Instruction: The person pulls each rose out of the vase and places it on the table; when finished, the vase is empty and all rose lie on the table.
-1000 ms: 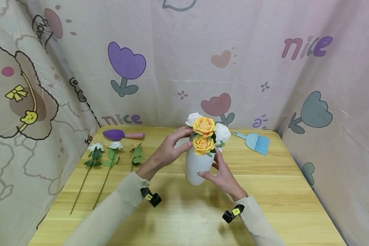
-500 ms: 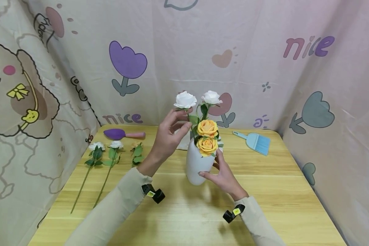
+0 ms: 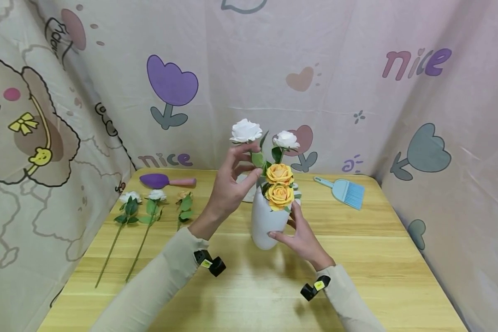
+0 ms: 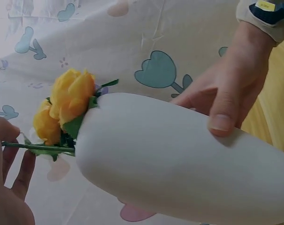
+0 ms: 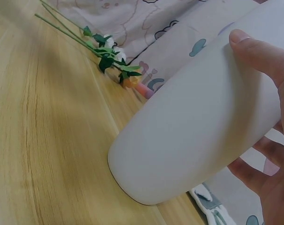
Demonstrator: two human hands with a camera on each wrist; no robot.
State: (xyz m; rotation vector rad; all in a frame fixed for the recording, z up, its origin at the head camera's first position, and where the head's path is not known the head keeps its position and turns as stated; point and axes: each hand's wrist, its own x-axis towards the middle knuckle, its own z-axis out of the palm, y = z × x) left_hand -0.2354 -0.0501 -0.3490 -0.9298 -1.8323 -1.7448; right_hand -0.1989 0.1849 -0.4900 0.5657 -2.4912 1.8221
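Note:
A white vase [image 3: 265, 226] stands upright on the table, and my right hand [image 3: 305, 240] grips its side. In the right wrist view the thumb lies across the vase wall [image 5: 188, 126], with the other fingers on the far side. My left hand [image 3: 230, 182] pinches the stem of a white rose [image 3: 246, 131], whose bloom is above the vase mouth. Another white rose [image 3: 286, 140] stands in the vase, higher than two yellow roses [image 3: 280, 185] at the rim. The left wrist view has a green stem [image 4: 36, 147] running from the left fingers into the mouth.
On the table's left lie two white roses [image 3: 156, 195] and a yellow rose [image 3: 185, 205]. Behind them is a purple scoop [image 3: 154, 180] with a pink handle. A blue brush and dustpan [image 3: 347, 192] lies back right. Something whitish [image 3: 248, 196] is partly hidden behind the vase.
My left hand has raised the left white rose well above the vase mouth. The other white rose rose too, then dipped slightly. My right hand has stayed on the vase.

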